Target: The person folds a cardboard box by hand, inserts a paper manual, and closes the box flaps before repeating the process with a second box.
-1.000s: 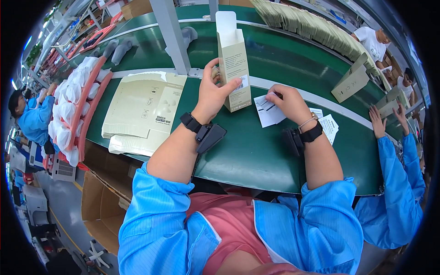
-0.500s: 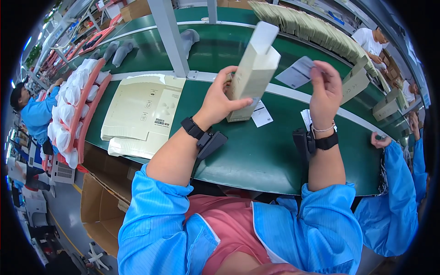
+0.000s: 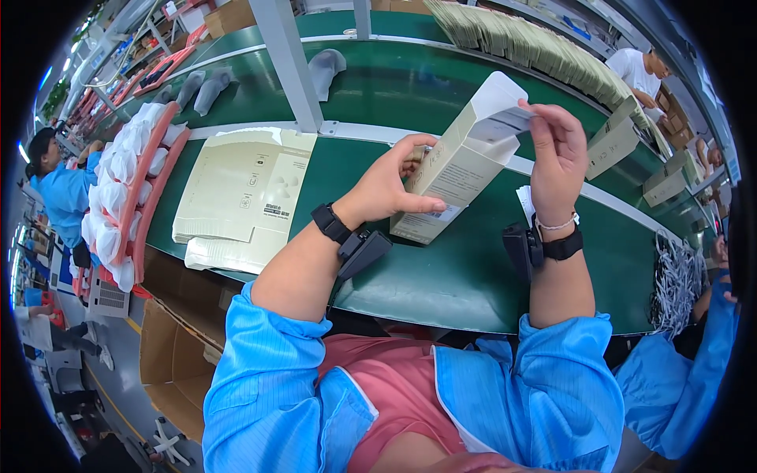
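Note:
A tall cream carton (image 3: 453, 183) leans to the right, its top flap up and its upper end uncovered. My left hand (image 3: 390, 180) is wrapped round its left side, thumb across the front. At the carton's mouth, my right hand (image 3: 560, 150) pinches a pale printed card (image 3: 505, 124), which lies partly inside the opening against the raised flap. Beside my right wrist, a white slip (image 3: 525, 202) rests on the green table (image 3: 441, 284), partly covered by the wrist.
Flattened cream cartons (image 3: 229, 189) lie stacked at left. Red trays (image 3: 146, 189) of white-wrapped items stand beyond them. A grey post (image 3: 285, 63) rises behind my left hand. At back right are a long row of folded cartons (image 3: 528, 51) and upright cartons (image 3: 613, 138). White strips (image 3: 676, 284) hang near a co-worker's blue sleeve (image 3: 670, 394).
The carton has tilted right, its mouth now toward my right hand. The card has moved from beside the carton into its opening. At right, the co-worker's arm has drawn back, uncovering the strips.

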`<state>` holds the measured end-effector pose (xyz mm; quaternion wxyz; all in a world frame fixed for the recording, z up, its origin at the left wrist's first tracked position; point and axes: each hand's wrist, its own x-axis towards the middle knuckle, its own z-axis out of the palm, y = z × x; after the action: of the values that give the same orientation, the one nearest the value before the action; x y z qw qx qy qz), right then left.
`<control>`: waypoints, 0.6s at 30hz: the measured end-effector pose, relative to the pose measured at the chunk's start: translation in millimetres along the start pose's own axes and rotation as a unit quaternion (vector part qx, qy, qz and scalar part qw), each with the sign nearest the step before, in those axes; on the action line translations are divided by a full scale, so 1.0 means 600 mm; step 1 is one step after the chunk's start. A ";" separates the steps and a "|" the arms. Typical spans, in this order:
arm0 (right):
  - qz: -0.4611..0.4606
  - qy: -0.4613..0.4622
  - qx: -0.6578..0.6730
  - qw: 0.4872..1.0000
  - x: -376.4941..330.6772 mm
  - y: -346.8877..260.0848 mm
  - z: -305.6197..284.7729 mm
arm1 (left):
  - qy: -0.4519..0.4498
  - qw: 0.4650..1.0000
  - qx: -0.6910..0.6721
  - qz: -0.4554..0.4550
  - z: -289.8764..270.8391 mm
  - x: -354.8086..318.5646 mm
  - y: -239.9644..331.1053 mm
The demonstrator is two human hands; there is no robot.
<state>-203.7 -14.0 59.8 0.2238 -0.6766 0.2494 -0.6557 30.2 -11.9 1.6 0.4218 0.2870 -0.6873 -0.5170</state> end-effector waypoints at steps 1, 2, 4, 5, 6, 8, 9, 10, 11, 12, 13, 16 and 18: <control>0.000 -0.001 0.001 1.000 -0.001 0.001 0.002 | 0.000 1.000 -0.007 -0.002 0.001 -0.001 0.000; 0.001 -0.017 -0.048 0.999 0.001 0.002 0.005 | -0.002 1.000 -0.015 -0.002 0.001 0.000 0.000; 0.003 -0.050 -0.145 0.988 0.003 0.001 0.015 | 0.011 1.000 0.006 0.006 0.000 0.000 0.001; 0.004 -0.050 -0.145 0.988 0.003 -0.003 0.017 | 0.024 0.999 0.026 0.014 -0.001 -0.001 0.001; -0.059 -0.077 -0.242 0.965 0.003 -0.013 0.020 | 0.038 0.998 0.047 0.021 -0.002 -0.002 0.001; -0.183 -0.125 -0.424 0.878 0.003 -0.032 0.024 | 0.072 0.986 0.137 0.058 0.007 -0.003 0.005; -0.183 -0.125 -0.423 0.879 0.000 -0.033 0.029 | 0.105 0.964 0.226 0.093 0.012 -0.003 0.006; -0.170 -0.126 -0.411 0.887 -0.003 -0.032 0.034 | 0.138 0.932 0.312 0.126 0.016 -0.002 0.008; -0.158 -0.127 -0.399 0.894 -0.005 -0.029 0.039 | 0.138 0.931 0.314 0.125 0.018 0.001 0.009; -0.146 -0.129 -0.381 0.904 -0.007 -0.025 0.050 | 0.153 0.927 0.316 0.134 0.014 0.000 0.012; -0.148 -0.130 -0.373 0.907 -0.006 -0.015 0.049 | 0.168 0.922 0.319 0.143 0.009 -0.001 0.014; -0.092 -0.027 -0.344 0.934 0.008 0.012 0.006 | 0.197 0.914 0.318 0.155 0.008 0.003 0.009; -0.126 -0.014 -0.374 0.919 0.019 0.030 -0.020 | 0.215 0.914 0.303 0.161 0.008 0.003 -0.004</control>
<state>-216.4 -34.6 57.7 -0.1266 -0.7462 0.3855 -0.5277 25.1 -11.6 -0.6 0.5299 0.3908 -0.7405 -0.1344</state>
